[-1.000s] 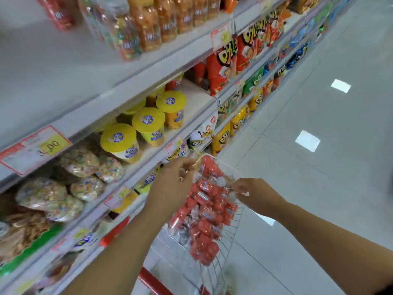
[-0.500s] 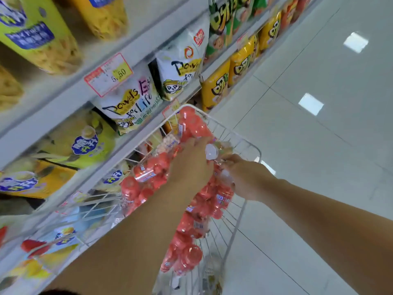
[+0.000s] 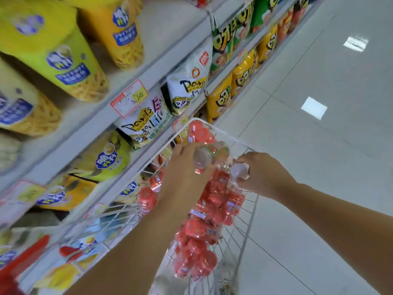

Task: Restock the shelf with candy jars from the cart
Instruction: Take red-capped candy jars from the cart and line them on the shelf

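Reaching into the wire cart, your left hand grips a clear-lidded candy jar and your right hand holds a second jar, both just above the heap of red-lidded jars in the basket. On the shelf beside the cart, white bags read "Power's For Life"; a price tag shows 5.50. Yellow tubs above carry blue labels too blurred to read. Your forearms hide part of the heap, and the jar labels are illegible.
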### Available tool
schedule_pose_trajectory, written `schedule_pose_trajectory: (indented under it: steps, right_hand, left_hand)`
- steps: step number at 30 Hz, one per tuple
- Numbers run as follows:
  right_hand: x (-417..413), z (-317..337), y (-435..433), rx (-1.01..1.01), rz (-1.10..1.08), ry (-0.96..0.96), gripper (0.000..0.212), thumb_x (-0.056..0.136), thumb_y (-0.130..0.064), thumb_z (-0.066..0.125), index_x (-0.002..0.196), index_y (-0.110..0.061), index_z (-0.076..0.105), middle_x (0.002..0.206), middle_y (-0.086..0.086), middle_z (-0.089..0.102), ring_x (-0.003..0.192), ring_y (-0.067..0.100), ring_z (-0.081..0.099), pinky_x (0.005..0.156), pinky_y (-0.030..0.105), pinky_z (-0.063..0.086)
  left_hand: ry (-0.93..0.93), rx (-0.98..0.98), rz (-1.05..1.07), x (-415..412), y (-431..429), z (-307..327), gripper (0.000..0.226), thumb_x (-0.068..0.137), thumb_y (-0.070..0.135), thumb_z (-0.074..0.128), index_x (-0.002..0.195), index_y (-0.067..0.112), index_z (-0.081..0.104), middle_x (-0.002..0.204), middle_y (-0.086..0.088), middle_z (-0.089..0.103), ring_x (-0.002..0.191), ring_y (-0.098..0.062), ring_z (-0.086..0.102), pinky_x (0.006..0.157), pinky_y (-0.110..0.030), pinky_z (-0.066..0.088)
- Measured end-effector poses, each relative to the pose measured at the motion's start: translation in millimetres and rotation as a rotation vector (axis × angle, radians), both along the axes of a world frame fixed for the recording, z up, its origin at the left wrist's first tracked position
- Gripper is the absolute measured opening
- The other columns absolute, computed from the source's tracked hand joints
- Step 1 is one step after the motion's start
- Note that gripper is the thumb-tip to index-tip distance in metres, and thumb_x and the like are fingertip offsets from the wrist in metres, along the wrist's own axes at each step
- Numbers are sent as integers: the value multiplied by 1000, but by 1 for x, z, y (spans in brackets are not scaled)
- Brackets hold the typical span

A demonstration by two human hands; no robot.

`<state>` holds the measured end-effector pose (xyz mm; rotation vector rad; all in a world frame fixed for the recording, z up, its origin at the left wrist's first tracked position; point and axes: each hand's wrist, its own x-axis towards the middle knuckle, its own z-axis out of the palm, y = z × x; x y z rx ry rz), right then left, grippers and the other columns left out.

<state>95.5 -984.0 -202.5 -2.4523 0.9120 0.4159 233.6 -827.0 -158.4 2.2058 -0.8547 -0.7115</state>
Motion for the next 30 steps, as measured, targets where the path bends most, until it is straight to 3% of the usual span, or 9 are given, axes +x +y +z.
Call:
schedule_pose_trajectory:
  steps: [4,6,9,13,17,20,23,26,30]
  right_hand:
    - [-3,85,6,325,-242,-309,36,74,-42,80,103,-25,70,101,-14,70,90,6,65,79,25,51]
    - [-2,139,14,543,-308,-453,24,79,-31,80,100,-21,73,96,-7,75,93,10,69,85,27,52]
    - [3,218,30,860,-451,-624,41,70,-31,79,104,-10,72,102,1,74,98,16,70,94,38,53]
    - [15,300,59,1217,-546,-774,4,75,-15,66,73,-15,69,87,4,64,88,21,60,86,40,55]
    - [26,344,96,1540,-683,-881,26,101,-37,51,87,-17,60,77,6,61,82,27,65,80,47,52]
    - [43,360,114,1575,-806,-845,39,98,-52,52,100,-14,62,86,11,68,92,34,70,88,61,52]
    - [71,384,122,1549,-769,-811,40,96,-52,54,98,-12,60,89,13,66,85,32,67,86,57,54]
    - [107,415,132,1510,-552,-841,21,86,-25,68,89,-15,50,83,10,50,79,28,53,85,48,53]
    - [174,424,159,1370,-434,-984,34,74,5,69,97,-11,50,77,12,46,74,26,43,72,38,38]
  left_hand:
    - [70,-130,127,9,33,81,30,75,42,74,101,34,60,110,9,54,96,-6,60,84,-33,53]
    - [74,-169,178,10,45,130,28,76,43,76,96,34,58,107,10,58,96,-5,60,80,-20,50]
    - [151,-275,245,11,61,207,26,82,37,77,100,35,59,108,8,63,97,-5,61,72,-10,44]
    - [354,-473,301,7,83,292,45,72,50,74,110,29,64,110,-5,69,107,-25,66,94,-48,55]
    - [669,-663,290,12,107,348,47,90,35,69,125,9,53,129,-25,58,116,-38,62,92,-67,49]
    - [713,-737,217,27,123,376,28,98,30,54,118,11,53,113,-18,67,104,-31,67,89,-62,53]
    - [651,-736,188,54,132,399,21,101,30,47,112,13,51,96,-12,72,92,-26,71,89,-54,56]
    - [552,-708,224,96,138,407,21,101,27,53,115,11,53,88,-10,69,90,-25,67,80,-42,58]
    - [387,-620,310,169,146,404,27,96,15,63,116,4,49,82,-13,62,75,-20,60,71,-36,57]
